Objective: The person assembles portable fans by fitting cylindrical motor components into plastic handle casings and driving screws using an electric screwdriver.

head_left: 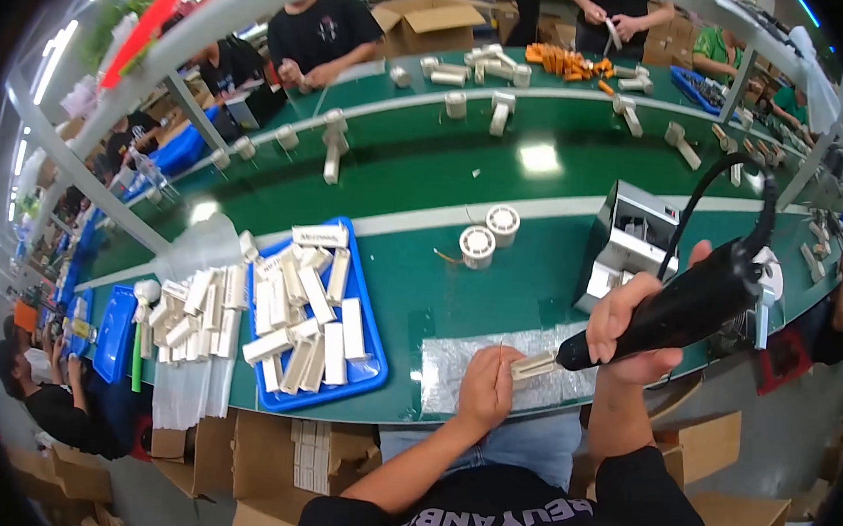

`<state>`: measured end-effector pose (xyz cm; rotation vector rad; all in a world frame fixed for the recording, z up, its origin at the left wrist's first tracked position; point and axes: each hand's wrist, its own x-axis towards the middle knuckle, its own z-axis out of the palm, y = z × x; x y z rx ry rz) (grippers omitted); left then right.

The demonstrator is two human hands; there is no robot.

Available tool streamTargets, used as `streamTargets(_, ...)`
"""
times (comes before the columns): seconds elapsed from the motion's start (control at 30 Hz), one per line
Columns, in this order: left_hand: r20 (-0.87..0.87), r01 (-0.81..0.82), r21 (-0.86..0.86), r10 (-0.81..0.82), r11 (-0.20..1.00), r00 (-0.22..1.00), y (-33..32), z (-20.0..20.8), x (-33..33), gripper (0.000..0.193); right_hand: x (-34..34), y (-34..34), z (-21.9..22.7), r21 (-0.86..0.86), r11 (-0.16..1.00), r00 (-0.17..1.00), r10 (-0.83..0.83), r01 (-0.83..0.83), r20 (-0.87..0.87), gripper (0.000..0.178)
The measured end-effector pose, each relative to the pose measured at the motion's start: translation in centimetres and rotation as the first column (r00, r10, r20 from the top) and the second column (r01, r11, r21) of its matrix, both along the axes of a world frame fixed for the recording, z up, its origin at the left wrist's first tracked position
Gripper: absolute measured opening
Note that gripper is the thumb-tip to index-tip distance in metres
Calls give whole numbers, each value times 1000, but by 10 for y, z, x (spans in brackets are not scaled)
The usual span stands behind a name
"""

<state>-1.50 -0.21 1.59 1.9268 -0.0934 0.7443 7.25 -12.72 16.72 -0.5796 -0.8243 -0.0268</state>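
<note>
One white handle casing lies over a sheet of bubble wrap near the front edge of a green tabletop, its left end gripped by the closed left hand. At its right end, the right hand wraps around a black corded electric driver, held at a slant with its nose pointing down to the left; whether the nose touches the casing cannot be told. Room is tight on this side, where a silver metal machine stands just beyond the right hand, a black cable looping beside it. Open green surface stretches farther left, between the bubble wrap and a blue tray heaped with more white casings, the tray's near end close to the front edge. Past the tray, another pile rests on clear plastic bags. Two round white slotted parts sit side by side toward the far side, short of the pale rail that borders a green conveyor belt. Below the front edge, open cardboard boxes crowd the floor space
</note>
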Motion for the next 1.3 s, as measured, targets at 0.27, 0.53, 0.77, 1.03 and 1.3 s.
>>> streamTargets(0.27, -9, -8, 14, 9, 1000, 1000, 0, -1, 0, 15, 7, 2, -8, 26, 999, 1000, -25, 25, -1, 78)
streamTargets(0.53, -191, -22, -101, 3, 995, 982, 19, 12, 16, 24, 44, -30, 33, 303, 949, 996, 67, -83, 60, 60)
streamTargets(0.77, -307, -219, -812, -77, 541, 949, 115, 28, 80, 39, 61, -89, 22, -270, 791, 836, -522, 548, 167, 44)
streamTargets(1.03, -285, -287, -834, 78, 471, 955, 213, 35, 251, 44, 79, -70, -26, -318, 571, 618, -784, 757, 65, 43)
streamTargets(1.3, -458, -379, -102, 295, 920, 839, 206, 13, 249, 40, 70, -61, -39, -261, 277, 309, -947, 925, 91, 52)
